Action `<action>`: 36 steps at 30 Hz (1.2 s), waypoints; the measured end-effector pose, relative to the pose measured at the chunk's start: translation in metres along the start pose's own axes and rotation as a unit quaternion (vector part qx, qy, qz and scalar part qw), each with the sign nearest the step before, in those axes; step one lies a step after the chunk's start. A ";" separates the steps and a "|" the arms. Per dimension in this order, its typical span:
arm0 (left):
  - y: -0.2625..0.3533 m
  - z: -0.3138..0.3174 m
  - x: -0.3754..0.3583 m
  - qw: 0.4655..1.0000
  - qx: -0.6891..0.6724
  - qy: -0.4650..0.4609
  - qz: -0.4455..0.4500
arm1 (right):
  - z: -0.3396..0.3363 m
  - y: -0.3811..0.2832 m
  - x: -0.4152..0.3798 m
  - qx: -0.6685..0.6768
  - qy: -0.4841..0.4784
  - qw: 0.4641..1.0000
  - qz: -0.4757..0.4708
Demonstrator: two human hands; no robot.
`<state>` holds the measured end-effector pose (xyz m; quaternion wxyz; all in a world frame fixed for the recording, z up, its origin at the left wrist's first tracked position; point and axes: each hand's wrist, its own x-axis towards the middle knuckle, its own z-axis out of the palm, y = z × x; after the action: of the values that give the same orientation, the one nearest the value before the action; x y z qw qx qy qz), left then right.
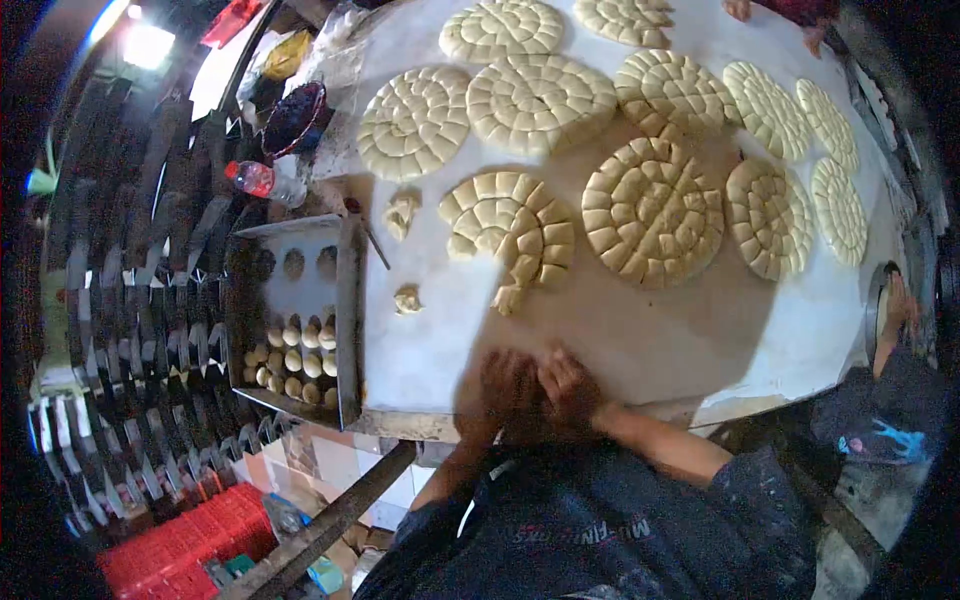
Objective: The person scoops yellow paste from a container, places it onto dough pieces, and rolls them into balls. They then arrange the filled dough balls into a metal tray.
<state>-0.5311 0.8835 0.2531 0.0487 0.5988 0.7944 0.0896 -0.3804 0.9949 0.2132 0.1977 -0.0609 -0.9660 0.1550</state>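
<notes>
Dough coils [541,103] spreading out past the metal tray [349,340]

I'm standing at the table [420,350], and my left hand [508,378] and right hand [570,380] are resting close together, right of the tray's near end. Their fingers are looking curled, but shadow and blur are hiding the palms, so I can't tell how far open they are or whether they're gripping anything.

The coils are lying flat and mostly packed edge to edge, I'd guess so that they're all fitting with their cut tops uncovered. Dough balls [293,362] are sitting grouped inside the tray's near end, probably to stay apart from the coils. Two dough scraps [407,299] are lying just right of the tray.

One ragged coil [522,215] is lying further right of the tray, just ahead of my hands, its tail pointing towards them.
</notes>
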 end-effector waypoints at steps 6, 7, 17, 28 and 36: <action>-0.102 0.034 -0.041 0.951 -0.254 -0.085 -0.156 | -0.059 0.075 -0.012 0.035 -0.083 0.993 0.082; -0.113 0.043 -0.028 0.840 -0.495 0.066 -0.215 | -0.049 0.078 0.001 0.038 -0.083 0.992 0.082; -0.093 0.052 -0.045 0.990 -0.137 -0.017 -0.003 | -0.013 0.051 -0.041 0.261 -0.103 0.939 0.202; -0.078 0.092 -0.016 0.874 -0.320 0.061 -0.362 | 0.027 0.002 0.053 0.076 0.141 0.950 0.269; -0.235 -0.039 -0.108 0.941 -0.329 -0.039 -0.069 | -0.039 0.004 0.067 0.174 -0.097 0.775 0.600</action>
<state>-0.7292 0.7141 0.2405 0.2796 0.4963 0.7576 0.3187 -0.4256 1.0216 0.2703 -0.0230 -0.5774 -0.7042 0.4125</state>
